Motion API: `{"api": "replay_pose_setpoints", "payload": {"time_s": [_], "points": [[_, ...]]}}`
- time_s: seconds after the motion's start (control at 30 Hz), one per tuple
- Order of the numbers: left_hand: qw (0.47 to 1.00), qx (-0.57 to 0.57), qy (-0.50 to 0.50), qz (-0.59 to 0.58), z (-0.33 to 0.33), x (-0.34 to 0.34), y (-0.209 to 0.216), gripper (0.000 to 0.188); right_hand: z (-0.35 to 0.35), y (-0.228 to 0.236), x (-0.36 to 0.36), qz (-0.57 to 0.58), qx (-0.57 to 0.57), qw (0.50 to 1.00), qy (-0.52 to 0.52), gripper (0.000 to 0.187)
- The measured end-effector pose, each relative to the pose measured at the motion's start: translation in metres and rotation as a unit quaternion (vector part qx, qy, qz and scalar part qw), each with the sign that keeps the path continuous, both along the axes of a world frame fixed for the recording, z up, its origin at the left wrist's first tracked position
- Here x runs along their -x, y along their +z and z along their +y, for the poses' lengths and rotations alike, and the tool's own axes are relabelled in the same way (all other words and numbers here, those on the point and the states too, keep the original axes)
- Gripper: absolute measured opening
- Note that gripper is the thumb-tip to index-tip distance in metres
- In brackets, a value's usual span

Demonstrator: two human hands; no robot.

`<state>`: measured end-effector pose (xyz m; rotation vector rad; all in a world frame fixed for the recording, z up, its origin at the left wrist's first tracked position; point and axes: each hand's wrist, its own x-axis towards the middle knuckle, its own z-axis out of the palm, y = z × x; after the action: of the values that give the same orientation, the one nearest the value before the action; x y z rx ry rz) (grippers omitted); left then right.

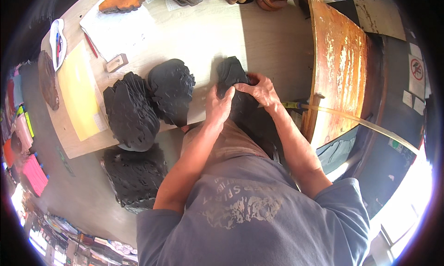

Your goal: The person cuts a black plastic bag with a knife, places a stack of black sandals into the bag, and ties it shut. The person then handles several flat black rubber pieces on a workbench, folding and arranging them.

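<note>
In the head view, the stack of black pieces (231,69) is at the upper centre of the frame, over the tabletop (277,48). It looks pliable, moderately light and apt to slide apart, best taken by both sides. The left hand (219,104) and right hand (262,91) pinch it, thumbs on top, fingers partly hidden. It looks dark, matte and layered.

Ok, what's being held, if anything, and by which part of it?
A black layered stack, by its sides: left hand at the left, right hand at the right.
</note>
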<state>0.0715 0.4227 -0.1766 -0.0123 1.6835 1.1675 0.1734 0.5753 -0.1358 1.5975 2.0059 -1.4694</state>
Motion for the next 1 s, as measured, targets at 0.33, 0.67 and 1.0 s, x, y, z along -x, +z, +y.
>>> {"api": "replay_pose_setpoints", "payload": {"time_s": [0.33,0.67,1.0], "points": [[0.998,-0.044,0.000,-0.046,-0.004,0.012,-0.014,0.065,0.007,-0.030,-0.011,0.041,0.069,0.997,-0.015,0.077],[0.961,-0.043,-0.105,0.252,-0.014,-0.007,-0.015,0.060,-0.018,-0.001,-0.019,0.137,0.057,0.987,-0.067,0.069],[0.913,-0.309,0.005,-0.266,-0.045,0.040,0.065,0.065,-0.063,0.097,0.003,0.220,-0.020,0.974,-0.042,0.087]]}}
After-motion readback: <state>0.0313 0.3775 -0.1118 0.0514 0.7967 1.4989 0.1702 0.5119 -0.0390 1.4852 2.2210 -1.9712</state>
